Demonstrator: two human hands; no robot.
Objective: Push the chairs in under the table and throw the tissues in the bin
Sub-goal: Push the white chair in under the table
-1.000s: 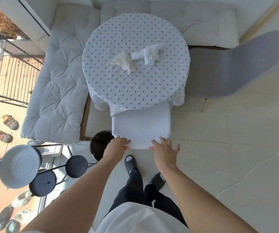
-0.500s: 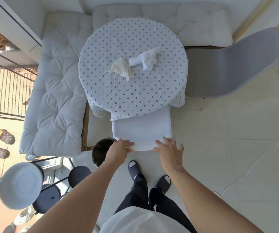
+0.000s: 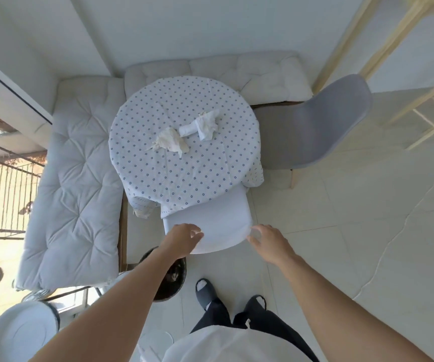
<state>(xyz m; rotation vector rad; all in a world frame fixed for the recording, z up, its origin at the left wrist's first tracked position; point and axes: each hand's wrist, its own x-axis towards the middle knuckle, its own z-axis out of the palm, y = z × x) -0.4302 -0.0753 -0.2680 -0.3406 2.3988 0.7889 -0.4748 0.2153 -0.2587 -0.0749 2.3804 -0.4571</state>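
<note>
A round table point(image 3: 184, 178) with a dotted cloth holds two crumpled tissues point(image 3: 170, 142) point(image 3: 203, 124) near its middle. A white chair point(image 3: 210, 220) stands at the table's near side, its seat hidden under the cloth and only its back showing. My left hand point(image 3: 182, 239) lies over the left end of the chair back with fingers loosely curled. My right hand point(image 3: 268, 241) is at the right end, fingers apart, fingertips at the edge. A grey chair point(image 3: 315, 126) stands to the table's right, its seat out from under the cloth. A dark bin point(image 3: 171, 280) sits on the floor under my left forearm.
A pale cushioned corner bench point(image 3: 80, 178) wraps the table's left and far sides. A light wooden frame point(image 3: 406, 74) leans at the top right. Round stools point(image 3: 22, 333) stand at the lower left by a glass door. Tiled floor stretches to the right.
The white chair has slid a little further under the table. Both hands have loosened from its top edge, and the view has tilted up to show more wall.
</note>
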